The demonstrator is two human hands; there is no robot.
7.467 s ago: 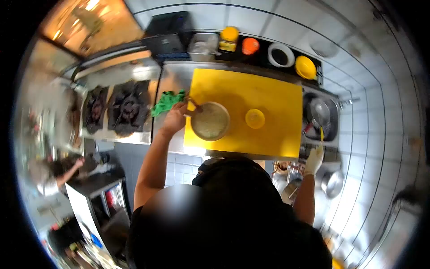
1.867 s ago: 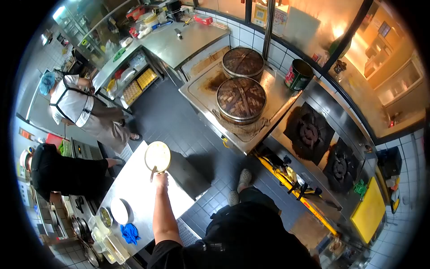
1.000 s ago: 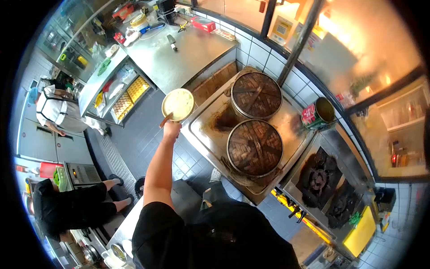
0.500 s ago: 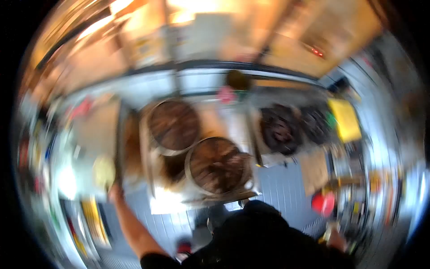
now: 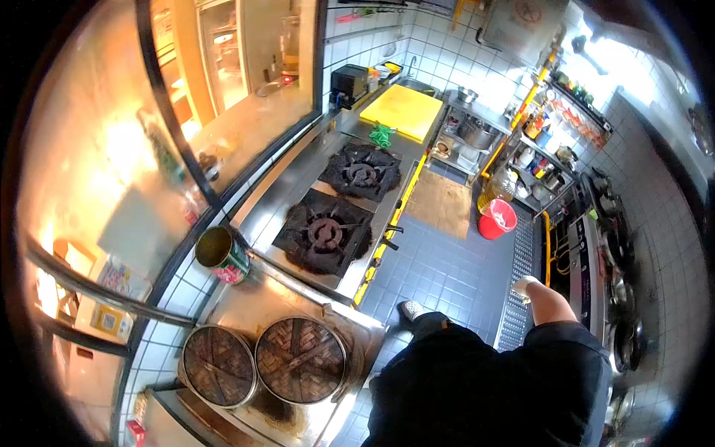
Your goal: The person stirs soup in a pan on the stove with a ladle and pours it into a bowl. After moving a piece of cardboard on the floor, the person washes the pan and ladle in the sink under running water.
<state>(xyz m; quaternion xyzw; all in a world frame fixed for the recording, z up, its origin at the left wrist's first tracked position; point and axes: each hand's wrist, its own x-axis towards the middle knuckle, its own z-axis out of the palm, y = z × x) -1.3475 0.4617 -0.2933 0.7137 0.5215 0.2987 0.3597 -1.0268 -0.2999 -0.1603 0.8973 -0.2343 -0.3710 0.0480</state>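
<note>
My right hand shows at the lower right, low beside my body, in a pale glove. It hangs over the metal floor grating; its fingers are too small to make out. My left hand and the pan are out of sight. At the lower left, two round woven steamer lids sit side by side on the steel steaming counter. An open green tin stands just behind them. Two black gas burners lie beyond, with a green cloth and a yellow board at the far end.
A red bucket stands on the tiled floor beside a large oil bottle and a brown mat. Metal shelves with bottles and pots line the back right. Pans stand along the right side. A yellow pipe runs along the stove front.
The view has swung right toward the burners and yellow board. My left hand with the pan has left the view, and the steamers now appear at the lower left.
</note>
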